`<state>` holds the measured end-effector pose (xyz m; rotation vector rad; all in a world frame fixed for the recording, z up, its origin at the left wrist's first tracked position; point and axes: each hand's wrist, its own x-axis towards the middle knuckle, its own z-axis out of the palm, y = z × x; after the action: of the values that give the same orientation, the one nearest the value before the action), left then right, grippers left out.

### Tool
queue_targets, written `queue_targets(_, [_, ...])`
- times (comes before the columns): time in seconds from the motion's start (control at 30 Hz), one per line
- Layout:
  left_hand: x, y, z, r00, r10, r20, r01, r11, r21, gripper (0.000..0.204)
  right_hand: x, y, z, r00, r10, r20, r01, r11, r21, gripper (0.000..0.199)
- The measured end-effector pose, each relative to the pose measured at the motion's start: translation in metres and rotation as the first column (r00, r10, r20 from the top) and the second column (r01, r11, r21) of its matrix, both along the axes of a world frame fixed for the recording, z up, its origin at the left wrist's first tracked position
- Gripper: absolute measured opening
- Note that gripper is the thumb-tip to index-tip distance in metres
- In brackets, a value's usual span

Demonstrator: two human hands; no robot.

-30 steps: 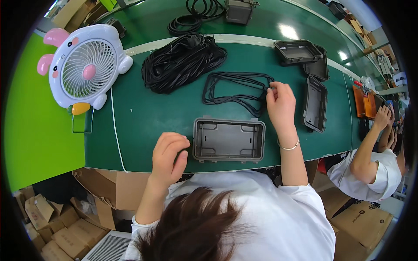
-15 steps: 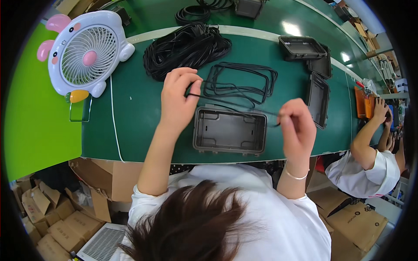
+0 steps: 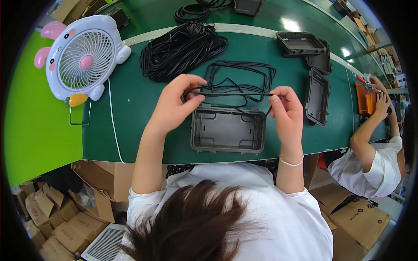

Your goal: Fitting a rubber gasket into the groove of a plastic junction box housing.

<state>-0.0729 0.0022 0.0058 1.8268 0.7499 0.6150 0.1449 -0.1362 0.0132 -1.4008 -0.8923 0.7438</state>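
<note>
A thin black cord (image 3: pixel 235 94) stretches nearly straight between my two hands above the table. My left hand (image 3: pixel 172 104) curls around one stretch of it, thumb and forefinger partly apart. At the other end, my right hand (image 3: pixel 288 114) pinches the cord between thumb and fingers, and a short end hangs below. Under the cord stands an open grey plastic box (image 3: pixel 228 130), its inside facing up. Just behind the box, a loose rectangular coil of black cord (image 3: pixel 246 65) lies on the green table. A big tangled bundle of black cord (image 3: pixel 180 52) sits beyond my left hand.
Several grey box halves stand at the right, among them an upright tray (image 3: pixel 318 98) and another (image 3: pixel 300 43). A white fan (image 3: pixel 87 61) with pink ears is at the left, its white cable (image 3: pixel 114 126) crossing the table. A co-worker's hand (image 3: pixel 381 106) works at the far right.
My right hand has moved slightly left and up, and my left hand slightly left. The cord between them now runs level instead of slanting. The co-worker's arms have shifted.
</note>
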Motion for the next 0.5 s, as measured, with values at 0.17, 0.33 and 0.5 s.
queue_targets(0.17, [-0.012, 0.003, 0.003, 0.997, -0.066, -0.047, 0.056, 0.982, -0.180, 0.031, -0.010, 0.007, 0.002, 1.000, -0.015, 0.000, 0.015, 0.999, 0.040, 0.004])
queue_targets(0.33, [-0.027, 0.009, -0.015, 0.910, -0.189, 0.368, 0.313, 0.897, -0.312, 0.032, -0.010, 0.011, -0.003, 0.990, -0.144, 0.010, 0.143, 0.988, 0.059, 0.003])
queue_targets(0.5, [-0.010, 0.012, -0.019, 0.965, 0.144, 0.219, -0.010, 0.855, -0.518, 0.021, -0.030, -0.009, 0.024, 0.895, 0.099, 0.436, -0.162, 0.981, 0.109, 0.011])
